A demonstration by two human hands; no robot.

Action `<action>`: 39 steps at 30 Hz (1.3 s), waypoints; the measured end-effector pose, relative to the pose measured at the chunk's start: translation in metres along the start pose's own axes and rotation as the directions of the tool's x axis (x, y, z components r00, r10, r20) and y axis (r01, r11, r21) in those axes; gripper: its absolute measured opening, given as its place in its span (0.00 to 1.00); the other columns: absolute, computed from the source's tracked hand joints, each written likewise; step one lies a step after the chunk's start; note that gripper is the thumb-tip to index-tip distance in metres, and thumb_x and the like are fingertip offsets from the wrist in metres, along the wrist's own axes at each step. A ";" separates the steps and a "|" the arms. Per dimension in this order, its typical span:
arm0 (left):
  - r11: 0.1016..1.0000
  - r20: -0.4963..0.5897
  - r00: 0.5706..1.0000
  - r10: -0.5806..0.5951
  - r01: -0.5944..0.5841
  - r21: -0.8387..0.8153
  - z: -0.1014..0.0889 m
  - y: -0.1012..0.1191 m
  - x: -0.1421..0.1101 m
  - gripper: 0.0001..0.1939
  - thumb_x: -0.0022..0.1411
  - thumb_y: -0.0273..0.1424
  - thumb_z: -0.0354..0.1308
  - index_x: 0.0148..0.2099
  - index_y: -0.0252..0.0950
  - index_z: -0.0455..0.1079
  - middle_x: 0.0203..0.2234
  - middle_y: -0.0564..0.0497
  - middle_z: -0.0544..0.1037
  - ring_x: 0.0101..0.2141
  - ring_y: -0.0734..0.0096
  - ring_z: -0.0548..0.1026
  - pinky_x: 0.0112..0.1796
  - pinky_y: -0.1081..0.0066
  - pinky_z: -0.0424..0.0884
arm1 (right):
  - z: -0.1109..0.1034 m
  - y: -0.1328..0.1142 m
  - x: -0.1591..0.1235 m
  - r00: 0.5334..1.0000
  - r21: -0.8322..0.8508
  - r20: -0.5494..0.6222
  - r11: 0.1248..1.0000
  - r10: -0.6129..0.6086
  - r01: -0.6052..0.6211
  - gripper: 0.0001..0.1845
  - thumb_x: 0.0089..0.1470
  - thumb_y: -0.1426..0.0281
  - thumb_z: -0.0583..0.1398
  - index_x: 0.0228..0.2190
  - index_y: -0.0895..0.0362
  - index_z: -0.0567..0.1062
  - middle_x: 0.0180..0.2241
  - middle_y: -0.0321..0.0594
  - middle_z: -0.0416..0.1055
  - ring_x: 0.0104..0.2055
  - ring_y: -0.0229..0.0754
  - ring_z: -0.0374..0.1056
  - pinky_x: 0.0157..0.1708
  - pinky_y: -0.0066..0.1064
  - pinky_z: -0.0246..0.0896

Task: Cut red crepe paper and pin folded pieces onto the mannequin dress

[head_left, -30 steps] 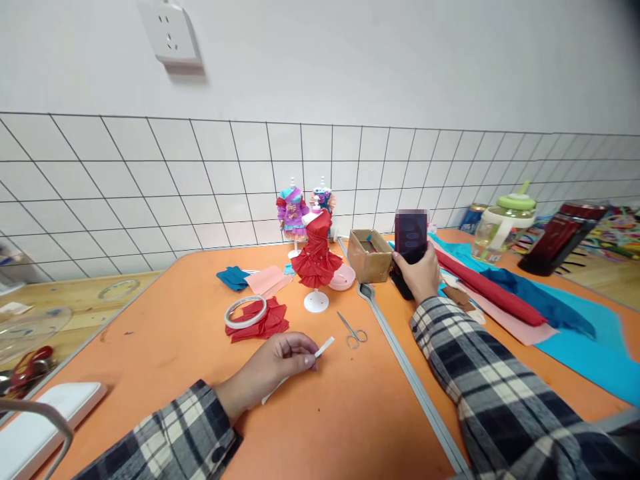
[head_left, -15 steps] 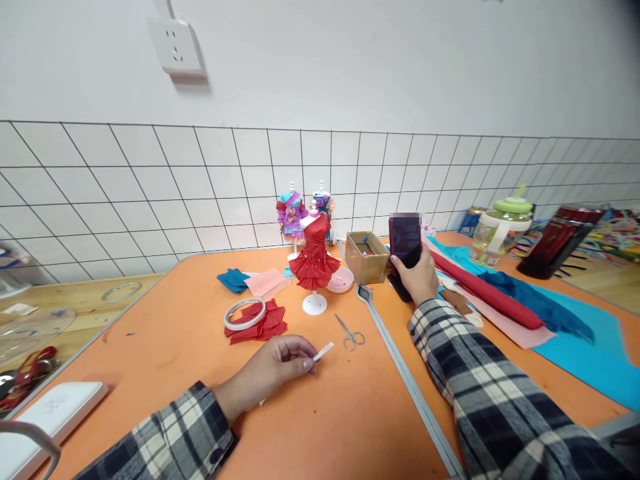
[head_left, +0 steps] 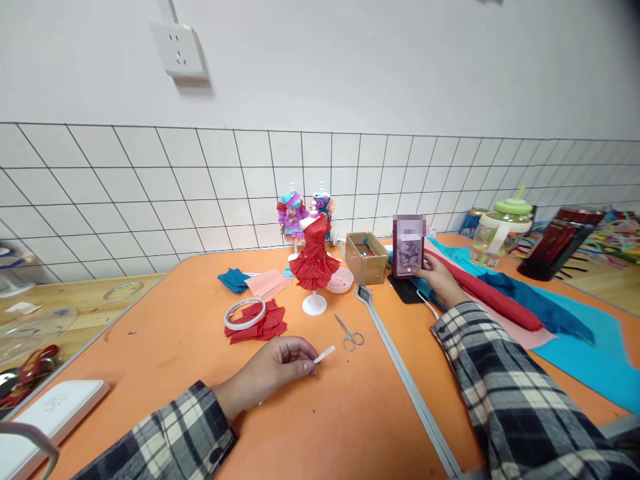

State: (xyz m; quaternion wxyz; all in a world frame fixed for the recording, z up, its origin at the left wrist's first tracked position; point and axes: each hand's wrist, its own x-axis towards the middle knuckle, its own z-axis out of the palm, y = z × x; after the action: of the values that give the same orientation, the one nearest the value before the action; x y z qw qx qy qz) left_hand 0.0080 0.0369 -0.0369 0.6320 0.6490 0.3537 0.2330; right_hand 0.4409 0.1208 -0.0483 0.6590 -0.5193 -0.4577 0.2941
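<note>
My left hand (head_left: pixel 277 365) rests on the orange table (head_left: pixel 175 347), fingers pinched on a thin white paper strip (head_left: pixel 324 354). Small scissors (head_left: pixel 350 335) lie just beyond it. My right hand (head_left: pixel 440 277) reaches to the right edge of an upright phone (head_left: pixel 409 247) on a dark stand (head_left: pixel 406 291); the fingers touch its side. A red paper dress on a white mannequin stand (head_left: pixel 315 260) is in the middle, with a tape roll (head_left: pixel 245 312) on folded red paper (head_left: pixel 263 323) to its left.
A small cardboard box (head_left: pixel 367 257), a pink dish (head_left: pixel 341 280) and two more dressed mannequins (head_left: pixel 295 217) stand at the back. Blue, red and pink paper sheets (head_left: pixel 530 307), a green-lidded bottle (head_left: pixel 500 230) and a dark red flask (head_left: pixel 555 243) lie right. A white case (head_left: pixel 55 407) sits near left.
My right hand let its grip off the phone's back and moved to its right side; the phone now stands upright with its screen facing me. My left hand stayed put.
</note>
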 end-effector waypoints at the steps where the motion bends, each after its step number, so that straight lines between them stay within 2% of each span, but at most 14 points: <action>1: 1.000 0.005 1.000 0.003 -0.003 0.002 0.000 0.000 0.000 0.15 0.52 0.40 0.68 0.36 0.34 0.74 0.29 0.51 0.80 0.32 0.69 0.75 0.38 0.70 0.68 | 0.001 0.001 0.000 1.000 -0.004 -0.004 1.000 0.003 -0.003 0.30 0.30 0.71 0.69 0.41 0.54 0.73 0.44 0.43 0.77 0.50 0.53 0.72 0.53 0.47 0.65; 13: 0.999 0.027 0.999 0.027 -0.028 0.044 0.000 -0.001 0.000 0.15 0.54 0.41 0.66 0.37 0.34 0.74 0.30 0.50 0.79 0.33 0.69 0.75 0.37 0.71 0.68 | 0.006 0.005 -0.004 0.999 -0.085 -0.025 0.996 -0.026 0.024 0.29 0.35 0.69 0.70 0.42 0.55 0.71 0.47 0.45 0.76 0.51 0.50 0.72 0.55 0.48 0.63; 17: 1.000 0.017 1.000 0.009 -0.009 -0.001 0.000 0.001 0.001 0.16 0.52 0.41 0.68 0.36 0.34 0.73 0.29 0.51 0.79 0.32 0.70 0.75 0.38 0.71 0.68 | 0.007 -0.002 -0.006 0.999 -0.114 0.007 0.993 -0.032 0.033 0.28 0.36 0.69 0.69 0.43 0.56 0.71 0.45 0.46 0.77 0.48 0.51 0.73 0.51 0.48 0.67; 19: 1.000 -0.017 1.000 -0.002 0.001 -0.031 0.001 0.004 0.000 0.17 0.50 0.41 0.69 0.35 0.34 0.73 0.28 0.51 0.79 0.32 0.69 0.75 0.38 0.70 0.68 | 0.004 -0.011 -0.007 0.996 -0.204 -0.064 0.978 -0.065 0.051 0.24 0.39 0.69 0.67 0.42 0.57 0.73 0.41 0.44 0.77 0.45 0.51 0.73 0.47 0.47 0.69; 21: 0.998 -0.058 0.998 -0.004 0.000 -0.062 0.003 0.006 0.000 0.17 0.49 0.41 0.69 0.35 0.34 0.73 0.28 0.52 0.78 0.32 0.69 0.74 0.38 0.70 0.68 | 0.001 -0.022 -0.008 0.953 -0.337 -0.266 0.940 -0.148 0.052 0.19 0.43 0.67 0.63 0.41 0.58 0.75 0.39 0.44 0.77 0.44 0.51 0.72 0.47 0.48 0.67; 23: 0.997 -0.095 0.995 0.008 -0.015 -0.073 0.004 0.008 0.000 0.17 0.49 0.42 0.68 0.36 0.34 0.73 0.27 0.52 0.78 0.31 0.70 0.74 0.38 0.69 0.69 | 0.001 -0.036 -0.014 0.841 -0.430 -0.477 0.902 -0.254 0.028 0.19 0.48 0.68 0.57 0.43 0.59 0.73 0.41 0.46 0.74 0.46 0.53 0.69 0.50 0.52 0.62; 25: 0.999 -0.149 0.988 0.048 -0.051 -0.014 0.004 0.009 0.000 0.16 0.52 0.42 0.66 0.36 0.34 0.72 0.26 0.52 0.77 0.29 0.69 0.74 0.36 0.68 0.70 | 0.011 -0.050 -0.026 0.753 -0.505 -0.538 0.860 -0.379 0.072 0.20 0.50 0.69 0.53 0.45 0.60 0.71 0.43 0.48 0.71 0.47 0.53 0.66 0.52 0.52 0.58; 26: 0.995 -0.192 0.978 0.088 -0.077 0.062 0.003 0.010 0.000 0.15 0.53 0.41 0.64 0.36 0.35 0.72 0.26 0.52 0.77 0.30 0.68 0.75 0.36 0.68 0.70 | 0.021 -0.057 -0.035 0.711 -0.581 -0.506 0.802 -0.488 0.137 0.19 0.50 0.70 0.52 0.43 0.60 0.72 0.41 0.48 0.71 0.46 0.52 0.66 0.51 0.49 0.59; 27: 0.980 -0.243 0.959 0.145 -0.106 0.169 0.003 0.010 0.000 0.13 0.55 0.40 0.62 0.36 0.35 0.72 0.27 0.50 0.78 0.31 0.66 0.75 0.37 0.67 0.70 | 0.034 -0.064 -0.047 0.708 -0.643 -0.399 0.728 -0.583 0.237 0.16 0.51 0.69 0.52 0.41 0.59 0.73 0.39 0.48 0.71 0.44 0.51 0.67 0.48 0.47 0.61; 30: 0.815 -0.328 0.862 0.387 -0.154 0.558 0.000 0.013 -0.003 0.09 0.61 0.36 0.57 0.37 0.36 0.74 0.32 0.48 0.80 0.36 0.64 0.75 0.40 0.66 0.69 | 0.086 -0.082 -0.093 0.744 -0.576 0.128 0.561 -0.656 0.594 0.13 0.55 0.68 0.51 0.35 0.56 0.74 0.33 0.45 0.72 0.38 0.47 0.68 0.41 0.40 0.64; 31: 0.736 -0.310 0.834 0.456 -0.158 0.658 -0.001 0.013 -0.004 0.10 0.63 0.35 0.55 0.38 0.37 0.75 0.33 0.47 0.80 0.37 0.63 0.75 0.41 0.66 0.68 | 0.104 -0.086 -0.110 0.686 -0.471 0.337 0.515 -0.645 0.716 0.13 0.56 0.67 0.52 0.37 0.56 0.74 0.34 0.44 0.73 0.38 0.46 0.68 0.41 0.39 0.64; 33: 0.599 -0.234 0.817 0.527 -0.163 0.784 -0.001 0.015 -0.007 0.10 0.64 0.33 0.53 0.39 0.38 0.76 0.34 0.47 0.80 0.37 0.63 0.75 0.41 0.66 0.68 | 0.136 -0.091 -0.138 0.555 -0.298 0.603 0.483 -0.573 0.823 0.16 0.58 0.64 0.54 0.44 0.56 0.74 0.42 0.46 0.74 0.46 0.47 0.67 0.47 0.40 0.61; 35: 0.523 -0.170 0.826 0.537 -0.168 0.836 0.001 0.016 -0.009 0.10 0.64 0.32 0.53 0.40 0.38 0.76 0.35 0.46 0.81 0.37 0.63 0.76 0.40 0.66 0.69 | 0.157 -0.090 -0.157 0.503 -0.256 0.709 0.485 -0.493 0.836 0.16 0.57 0.61 0.58 0.44 0.55 0.75 0.44 0.44 0.75 0.47 0.47 0.66 0.48 0.40 0.58; 39: 0.503 -0.149 0.840 0.522 -0.162 0.849 0.006 0.016 -0.009 0.11 0.65 0.31 0.53 0.42 0.39 0.77 0.35 0.47 0.82 0.37 0.63 0.77 0.39 0.67 0.69 | 0.167 -0.077 -0.166 0.517 -0.319 0.772 0.478 -0.370 0.819 0.11 0.57 0.65 0.61 0.41 0.51 0.78 0.37 0.38 0.79 0.41 0.44 0.69 0.40 0.37 0.54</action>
State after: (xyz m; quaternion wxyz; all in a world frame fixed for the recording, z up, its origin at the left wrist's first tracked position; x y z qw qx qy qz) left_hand 0.0094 0.0272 -0.0204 0.1207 0.8614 0.3982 0.2915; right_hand 0.2144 0.0249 -0.0168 0.3068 -0.3797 -0.8728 -0.0045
